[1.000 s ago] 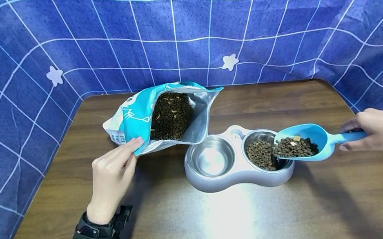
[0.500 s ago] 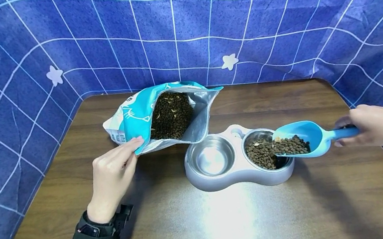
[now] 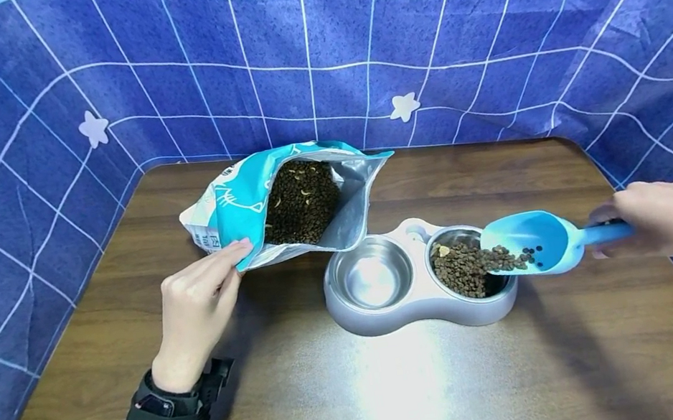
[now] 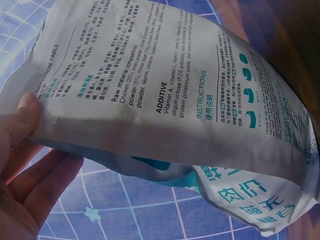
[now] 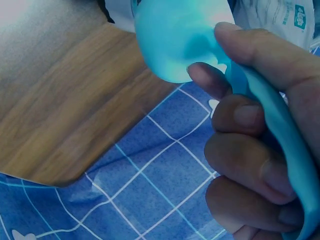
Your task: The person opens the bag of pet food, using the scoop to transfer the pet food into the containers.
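Observation:
My right hand (image 3: 671, 218) grips the handle of a light blue scoop (image 3: 530, 239), fingers curled round it in the right wrist view. The scoop tips over the right bowl (image 3: 454, 232) of a double pet feeder (image 3: 423, 309), and brown kibble (image 3: 463, 269) slides off its lip onto the heap inside. Only a little kibble is left in the scoop. With thumb and fingers, my left hand (image 3: 196, 300) pinches the near edge of a teal and white pet food bag (image 3: 243, 198). The bag lies tilted, its wide mouth facing the feeder, dark kibble inside.
The left steel bowl (image 3: 372, 276) of the feeder shows a bare, shiny bottom. Everything stands on a brown wooden table (image 3: 313, 402) with rounded corners. Behind and beside it hangs a blue grid-patterned cloth (image 3: 311, 39) with white stars.
Most of the kibble in the scoop has slid into the right bowl, and the heap there has grown. My right hand has moved slightly left and up, tilting the scoop. The left hand stays still.

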Motion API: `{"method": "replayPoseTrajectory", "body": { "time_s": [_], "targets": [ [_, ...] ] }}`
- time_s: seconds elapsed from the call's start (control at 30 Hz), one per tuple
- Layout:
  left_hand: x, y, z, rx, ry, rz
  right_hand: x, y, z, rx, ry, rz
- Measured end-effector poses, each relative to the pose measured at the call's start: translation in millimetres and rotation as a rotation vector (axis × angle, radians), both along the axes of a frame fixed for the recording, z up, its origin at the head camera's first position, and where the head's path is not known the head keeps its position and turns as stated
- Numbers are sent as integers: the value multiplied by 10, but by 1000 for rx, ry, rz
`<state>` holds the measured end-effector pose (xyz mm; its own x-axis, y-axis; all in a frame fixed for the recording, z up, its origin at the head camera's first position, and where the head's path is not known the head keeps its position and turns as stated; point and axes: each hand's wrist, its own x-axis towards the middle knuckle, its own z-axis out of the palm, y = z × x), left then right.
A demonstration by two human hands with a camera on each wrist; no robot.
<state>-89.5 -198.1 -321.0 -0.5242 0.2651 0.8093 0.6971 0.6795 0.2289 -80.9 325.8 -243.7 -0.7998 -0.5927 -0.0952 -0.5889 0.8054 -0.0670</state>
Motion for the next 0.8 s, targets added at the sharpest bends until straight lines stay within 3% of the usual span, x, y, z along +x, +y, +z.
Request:
{"method": "replayPoseTrajectory", "body": {
  "time_s": [0.1, 0.23, 0.33, 0.47, 0.8],
  "targets": [
    [8, 12, 14, 16, 4, 0, 1, -44, 34, 47, -56, -42],
    [11, 9, 21, 7, -2, 0, 9, -105, 57, 119, -57, -74],
    [8, 2, 16, -7, -8, 2, 23, -123, 51, 138, 11, -57],
    [7, -2, 11, -20, -12, 4, 26, -152, 36, 154, 39, -54],
    [17, 32, 15, 34, 4, 2, 48, -218, 34, 203, 188, -15]
  ]
}}
